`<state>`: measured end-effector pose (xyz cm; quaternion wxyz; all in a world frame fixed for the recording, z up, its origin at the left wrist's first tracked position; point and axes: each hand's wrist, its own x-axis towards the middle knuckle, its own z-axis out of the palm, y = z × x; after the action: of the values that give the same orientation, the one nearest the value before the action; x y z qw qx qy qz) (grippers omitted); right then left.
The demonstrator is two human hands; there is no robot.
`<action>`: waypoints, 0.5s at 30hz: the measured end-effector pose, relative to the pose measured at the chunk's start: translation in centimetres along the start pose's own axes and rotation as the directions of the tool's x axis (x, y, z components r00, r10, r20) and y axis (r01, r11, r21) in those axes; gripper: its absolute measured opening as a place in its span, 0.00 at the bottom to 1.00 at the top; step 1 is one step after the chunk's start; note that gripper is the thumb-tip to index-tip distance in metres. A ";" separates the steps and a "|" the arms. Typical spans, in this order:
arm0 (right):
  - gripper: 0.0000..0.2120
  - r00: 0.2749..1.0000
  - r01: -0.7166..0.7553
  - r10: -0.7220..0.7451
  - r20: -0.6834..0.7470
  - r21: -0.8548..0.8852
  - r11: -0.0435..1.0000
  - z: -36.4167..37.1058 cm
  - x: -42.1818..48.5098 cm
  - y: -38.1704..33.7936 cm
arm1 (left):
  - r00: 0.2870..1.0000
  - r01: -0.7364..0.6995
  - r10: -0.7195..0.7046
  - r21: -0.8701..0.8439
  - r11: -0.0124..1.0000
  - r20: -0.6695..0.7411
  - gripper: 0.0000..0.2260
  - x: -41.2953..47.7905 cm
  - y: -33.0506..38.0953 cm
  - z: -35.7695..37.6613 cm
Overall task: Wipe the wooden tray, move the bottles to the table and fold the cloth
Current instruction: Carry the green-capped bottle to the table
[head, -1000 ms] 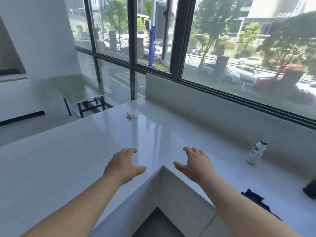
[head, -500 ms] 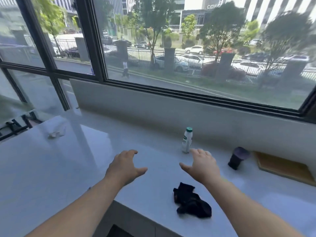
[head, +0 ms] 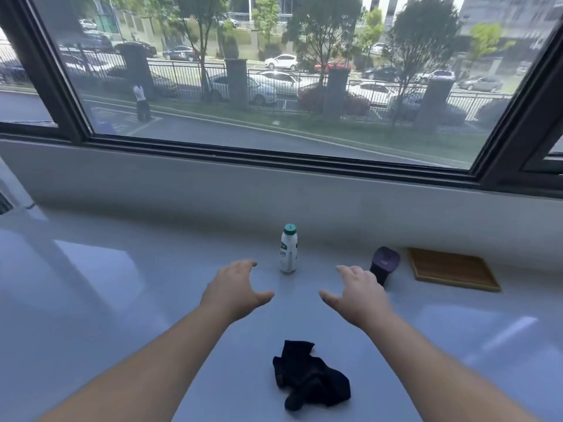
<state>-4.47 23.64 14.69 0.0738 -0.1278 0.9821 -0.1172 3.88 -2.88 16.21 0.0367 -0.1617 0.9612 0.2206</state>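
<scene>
White counter ran beneath a street window. Both hands, left hand and right hand, hovered spread and empty at centre frame. Best grab the crumpled cloth at lower centre first, then wipe the wooden tray at right.

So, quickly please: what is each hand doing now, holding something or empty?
Left hand: open, holding nothing.
Right hand: open, holding nothing.

Head view looks forward and down over the counter toward the window.
</scene>
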 end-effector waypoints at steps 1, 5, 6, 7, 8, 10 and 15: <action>0.39 1.000 -0.025 0.025 0.007 0.014 1.000 0.3 0.2 -0.2 | 1.000 -0.007 0.007 -0.001 1.000 0.012 0.40 0.9 -0.3 0.0; 0.36 0.995 -0.092 0.089 0.052 0.047 0.995 1.8 1.5 -0.8 | 0.999 -0.020 0.020 0.007 1.000 0.043 0.39 4.6 -1.3 -0.2; 0.35 0.993 -0.103 0.099 0.071 0.055 0.993 2.4 1.9 -0.9 | 0.999 -0.018 0.018 0.008 1.000 0.052 0.39 5.5 -1.4 -0.1; 0.34 0.990 -0.117 0.110 0.091 0.073 0.990 2.9 2.5 -1.0 | 0.998 -0.017 0.016 0.009 1.000 0.062 0.39 6.4 -1.5 0.2; 0.33 0.986 -0.136 0.124 0.112 0.104 0.985 3.6 3.1 -1.0 | 0.997 -0.016 0.015 0.012 1.000 0.076 0.39 7.3 -1.4 0.5; 0.32 0.975 -0.186 0.154 0.161 0.201 0.962 4.8 4.7 -1.1 | 0.994 -0.009 0.008 0.012 1.000 0.105 0.40 8.9 -1.1 1.4; 0.29 0.921 -0.354 0.214 0.326 0.465 0.812 7.7 10.9 -1.3 | 0.987 0.097 -0.085 -0.090 0.991 0.135 0.42 13.9 -0.2 3.6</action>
<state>-13.26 17.87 6.38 0.2495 0.0318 0.9042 -0.3452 -9.19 -5.58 10.91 0.1017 -0.1923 0.9365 0.2749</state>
